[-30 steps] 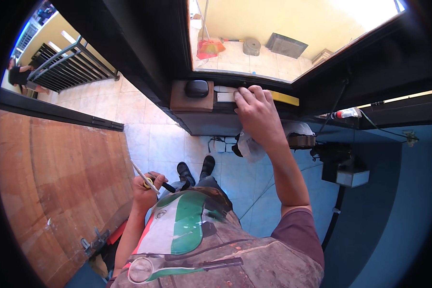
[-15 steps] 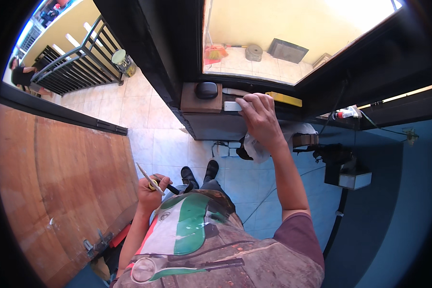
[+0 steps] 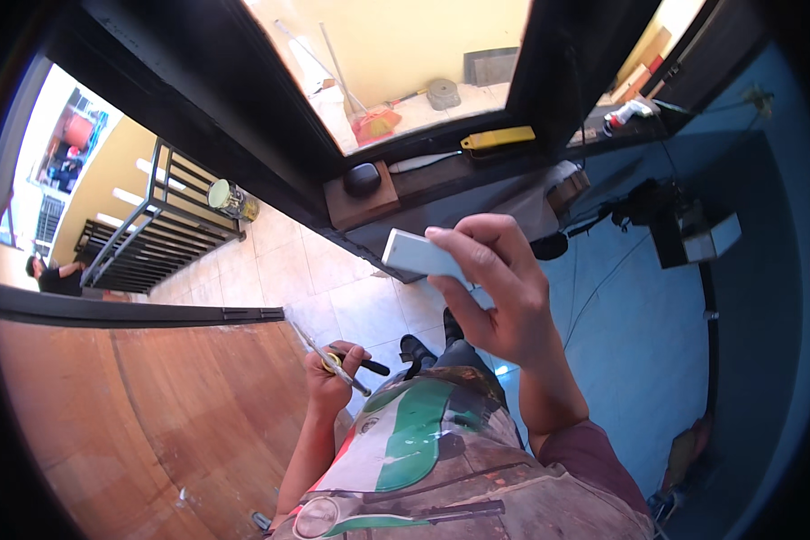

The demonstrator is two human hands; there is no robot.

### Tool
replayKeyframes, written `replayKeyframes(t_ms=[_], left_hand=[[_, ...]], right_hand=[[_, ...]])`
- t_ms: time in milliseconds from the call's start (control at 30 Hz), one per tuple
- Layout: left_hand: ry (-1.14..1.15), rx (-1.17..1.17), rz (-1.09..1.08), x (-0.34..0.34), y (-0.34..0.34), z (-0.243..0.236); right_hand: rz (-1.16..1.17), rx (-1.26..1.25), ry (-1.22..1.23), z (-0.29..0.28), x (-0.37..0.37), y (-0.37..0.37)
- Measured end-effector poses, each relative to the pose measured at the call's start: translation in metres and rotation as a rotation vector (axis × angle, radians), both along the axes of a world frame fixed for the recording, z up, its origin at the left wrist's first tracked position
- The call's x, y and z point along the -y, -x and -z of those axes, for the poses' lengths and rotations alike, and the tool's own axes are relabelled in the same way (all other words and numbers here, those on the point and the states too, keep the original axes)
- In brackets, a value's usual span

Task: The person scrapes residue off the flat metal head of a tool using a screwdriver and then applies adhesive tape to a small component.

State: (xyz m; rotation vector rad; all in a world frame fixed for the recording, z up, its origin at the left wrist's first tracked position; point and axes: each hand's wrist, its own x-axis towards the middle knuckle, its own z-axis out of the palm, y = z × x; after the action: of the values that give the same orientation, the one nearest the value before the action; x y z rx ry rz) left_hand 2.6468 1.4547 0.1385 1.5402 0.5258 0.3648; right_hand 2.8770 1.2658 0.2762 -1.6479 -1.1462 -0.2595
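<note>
My right hand (image 3: 504, 292) is raised in front of the ledge. Its thumb and fingers pinch a flat white rectangular block (image 3: 411, 253) by one end, and the other end sticks out to the left. Lower down, beside the apron, my left hand (image 3: 330, 376) is closed round a slim grey metal tool (image 3: 308, 337). Something with a yellow ring (image 3: 333, 362) and a dark handle (image 3: 375, 367) also shows in that fist; I cannot tell whether these are parts of one tool.
On the window ledge lie a brown wooden block (image 3: 385, 193) with a black rounded case (image 3: 363, 180), a white slender tool (image 3: 423, 162) and a yellow tool (image 3: 498, 138). A wooden door panel (image 3: 153, 414) fills the lower left. Beyond the doorway are a railing, a bucket (image 3: 233, 200) and another person (image 3: 58, 277).
My right hand has lifted the white block off the ledge and brought it back toward me. My view has turned, and my left hand still grips its tool.
</note>
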Motion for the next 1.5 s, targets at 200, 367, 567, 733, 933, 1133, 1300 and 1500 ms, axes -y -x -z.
replayKeyframes(t_ms=[200, 367, 567, 733, 933, 1133, 1300, 1500], left_hand=[[-0.035, 0.095, 0.262, 0.01, -0.04, -0.061], [0.09, 0.123, 0.486, 0.033, -0.062, -0.067], [0.259, 0.124, 0.445, 0.083, -0.05, -0.073], [0.318, 0.179, 0.357, 0.105, -0.025, -0.085], [0.414, 0.14, 0.332, 0.16, 0.016, -0.086], [0.47, 0.194, 0.389, 0.224, 0.06, -0.078], [0.556, 0.323, 0.436, 0.255, 0.088, -0.081], [0.51, 0.33, 0.599, 0.248, 0.108, -0.089]], right_hand=[[0.139, -0.058, 0.105, 0.013, 0.028, 0.056], [0.124, -0.278, 0.128, 0.034, 0.061, 0.103], [0.097, -0.438, 0.081, 0.038, 0.1, 0.146], [0.085, -0.908, -0.127, 0.038, 0.133, 0.181], [0.066, -1.038, -0.267, 0.04, 0.191, 0.231], [0.173, -0.975, -0.486, 0.041, 0.231, 0.287], [0.252, -0.77, -0.606, 0.013, 0.264, 0.303], [0.378, -0.284, 0.015, -0.042, 0.316, 0.311]])
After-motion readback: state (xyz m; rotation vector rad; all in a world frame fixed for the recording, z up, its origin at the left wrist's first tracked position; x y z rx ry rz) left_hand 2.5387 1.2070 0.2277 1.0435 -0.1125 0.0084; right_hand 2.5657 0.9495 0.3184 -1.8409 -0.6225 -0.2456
